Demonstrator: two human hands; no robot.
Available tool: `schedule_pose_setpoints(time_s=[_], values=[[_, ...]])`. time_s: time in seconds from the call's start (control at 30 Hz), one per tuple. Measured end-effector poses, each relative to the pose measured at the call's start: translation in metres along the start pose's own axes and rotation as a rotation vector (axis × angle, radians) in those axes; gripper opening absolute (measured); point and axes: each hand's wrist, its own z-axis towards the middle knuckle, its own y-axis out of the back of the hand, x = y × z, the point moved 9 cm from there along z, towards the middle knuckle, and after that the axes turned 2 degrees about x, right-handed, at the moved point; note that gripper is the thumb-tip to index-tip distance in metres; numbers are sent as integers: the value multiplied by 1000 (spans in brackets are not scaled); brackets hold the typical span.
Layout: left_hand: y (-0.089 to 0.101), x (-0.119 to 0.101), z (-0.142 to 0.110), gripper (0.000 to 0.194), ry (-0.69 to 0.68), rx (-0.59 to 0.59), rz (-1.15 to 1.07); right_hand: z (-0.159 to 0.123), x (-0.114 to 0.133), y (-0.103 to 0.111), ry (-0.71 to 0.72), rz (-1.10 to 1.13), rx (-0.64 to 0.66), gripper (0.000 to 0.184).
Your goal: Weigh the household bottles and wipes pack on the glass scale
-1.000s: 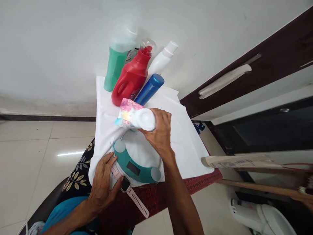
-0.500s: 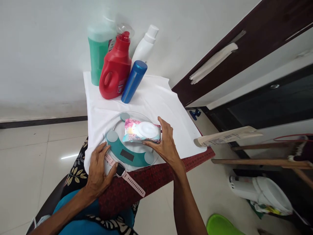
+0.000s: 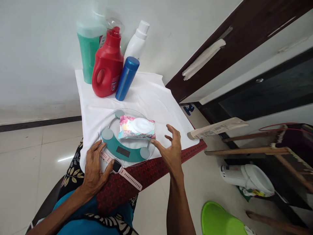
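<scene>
A pack of wet wipes (image 3: 138, 127) with a white flip lid lies on the glass bathroom scale (image 3: 122, 150), behind its dark display. My right hand (image 3: 171, 148) is just to the right of the pack, holding nothing. Its fingers are apart and curved, with the thumb near the pack's lower right corner. My left hand (image 3: 94, 164) rests at the scale's left edge with fingers stretched out. Its thumb touches a smartwatch (image 3: 117, 166) with a pale pink strap, which lies along the near edge of the scale.
Behind the scale stand a red detergent bottle (image 3: 107, 65), a blue bottle (image 3: 127, 78), a white bottle (image 3: 135, 42) and a green-filled bottle (image 3: 88, 55). White cloth (image 3: 156, 94) covers much of the red tabletop (image 3: 146, 178). A green tub (image 3: 217, 218) is on the floor.
My right hand has lowered the wet wipes pack onto the scale, let go and drawn away to the right. My left hand has stayed at the scale's edge by the watch.
</scene>
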Motion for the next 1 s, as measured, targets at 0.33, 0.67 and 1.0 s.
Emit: schedule_pose_setpoints(time_s=[0.33, 0.67, 1.0], values=[[7, -2, 7, 60, -17, -32, -49, 43, 59, -87, 248, -259, 431, 94], [0, 5, 8, 62, -32, 24, -70, 62, -18, 28, -151, -210, -271, 81], [-5, 10, 4, 60, -14, 35, -95, 106, -136, 69, -609, -430, -591, 57]])
